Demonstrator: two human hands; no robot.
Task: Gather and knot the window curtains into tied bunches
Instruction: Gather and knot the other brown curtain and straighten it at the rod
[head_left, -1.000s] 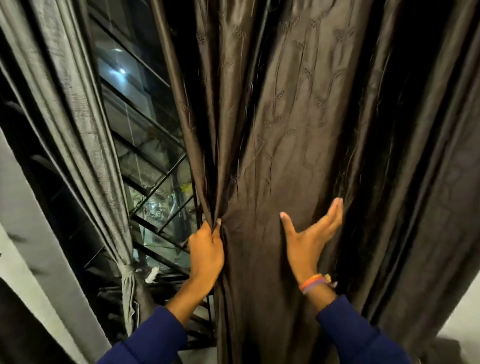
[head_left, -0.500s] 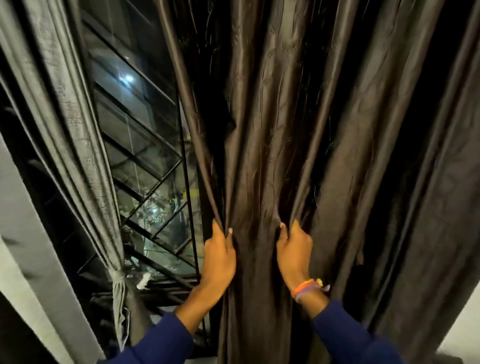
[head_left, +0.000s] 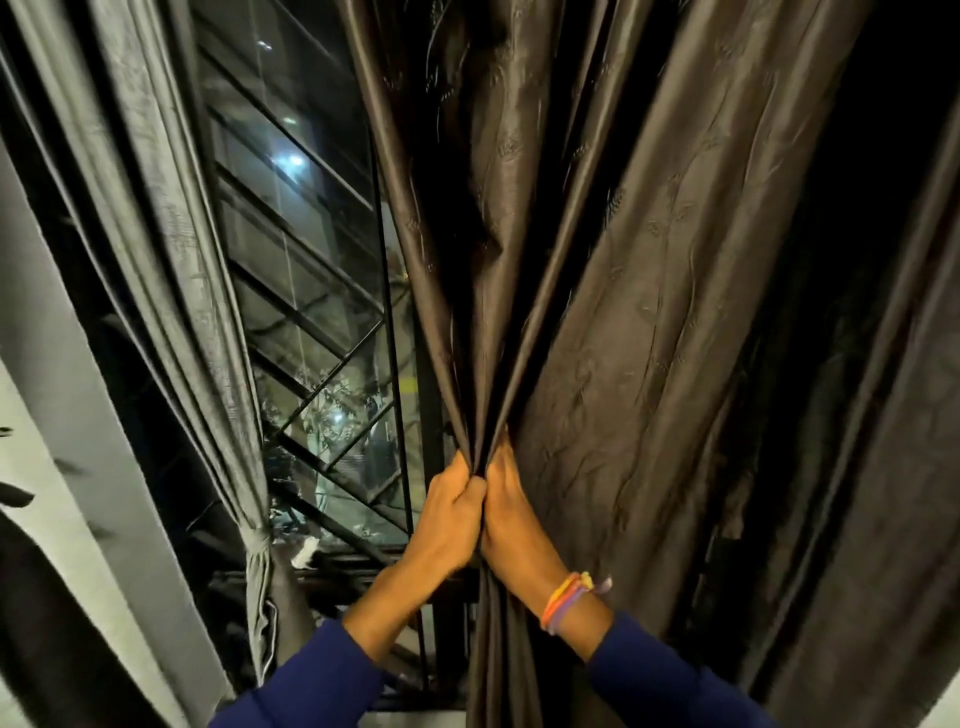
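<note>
A dark brown satin curtain (head_left: 623, 322) hangs across the middle and right of the head view. My left hand (head_left: 449, 514) and my right hand (head_left: 514, 519) press together at its left edge, both closed on a narrow bunch of gathered folds that fan out upward from my fingers. Coloured bands circle my right wrist. At the left hangs a grey curtain (head_left: 171, 249), drawn into a tied bunch (head_left: 257, 545) low down.
Between the two curtains is a window (head_left: 311, 291) with dark metal bars and glass, night outside. A pale wall (head_left: 57, 519) runs down the left edge. More brown curtain folds fill the far right, in deep shadow.
My right hand went from open and flat on the brown curtain to gripping it, then slid left until it met my left hand. The folds are now pinched into one bunch.
</note>
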